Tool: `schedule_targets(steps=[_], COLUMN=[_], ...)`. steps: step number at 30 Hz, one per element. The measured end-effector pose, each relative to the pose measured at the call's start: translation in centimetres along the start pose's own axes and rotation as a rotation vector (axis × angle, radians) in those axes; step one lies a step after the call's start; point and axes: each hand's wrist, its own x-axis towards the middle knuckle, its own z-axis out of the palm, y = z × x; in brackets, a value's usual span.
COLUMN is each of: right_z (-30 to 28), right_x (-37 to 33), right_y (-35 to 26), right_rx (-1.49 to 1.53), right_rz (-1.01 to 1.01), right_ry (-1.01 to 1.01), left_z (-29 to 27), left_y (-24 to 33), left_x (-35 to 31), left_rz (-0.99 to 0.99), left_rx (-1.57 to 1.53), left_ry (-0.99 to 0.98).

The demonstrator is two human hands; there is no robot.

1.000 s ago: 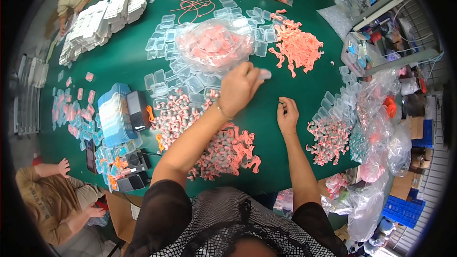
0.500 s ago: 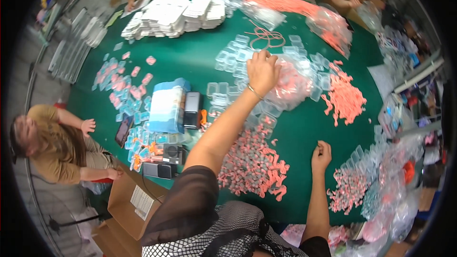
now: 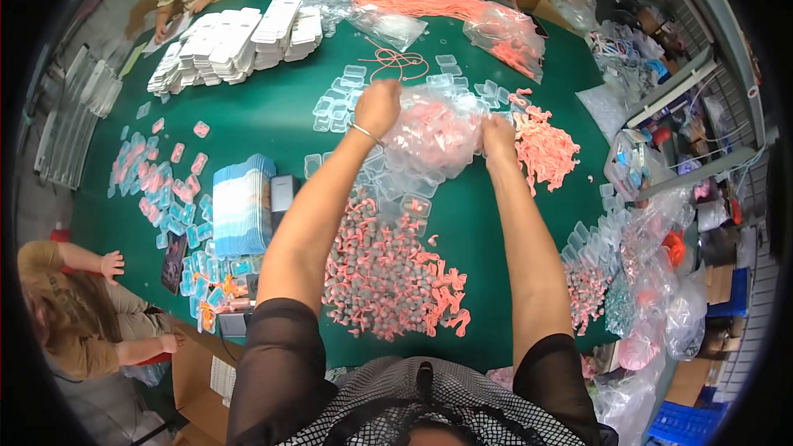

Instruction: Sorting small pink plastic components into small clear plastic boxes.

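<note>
A clear plastic bag filled with pink pieces lies on the green table in front of me. My left hand is closed at its upper left edge, and my right hand is closed at its right edge. Small clear plastic cases lie scattered behind the bag and under it. Nearer to me spreads a big heap of small pink and grey pieces. Beyond my right hand is a pile of coral-coloured cords.
Stacks of white boxes stand at the far left. Coral cord bundles lie along the far edge. Left of my arm are a blue-and-white stack and filled cases. Plastic bags crowd the right. Other people sit at the far side and left.
My right hand has risen from the near right of the table to the bag's right edge. My left hand now grips the bag's left side. The whole view has shifted.
</note>
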Motion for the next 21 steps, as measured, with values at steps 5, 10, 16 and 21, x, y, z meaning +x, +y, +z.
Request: schedule_targets(steps=[5, 10, 16, 21], right_z=[-1.0, -1.9, -3.1, -5.7], right_x=[-3.6, -4.2, -8.7, -10.5], right_y=[-9.7, -7.6, -2.8, 6.7], right_rx=[0.276, 0.128, 0.172, -0.209], right_rz=[-0.326, -0.187, -0.176, -0.218], right_ry=[-0.018, -0.112, -0.106, -0.183], left_z=[-4.2, -3.4, -3.9, -3.9], left_y=[1.2, 0.2, 1.9, 4.9], left_x=[3.1, 1.5, -2.3, -5.4], left_rz=[0.038, -0.163, -0.178, 0.195], left_rx=[-0.218, -0.261, -0.265, -0.200], left_ry=[0.140, -0.062, -0.035, 0.207])
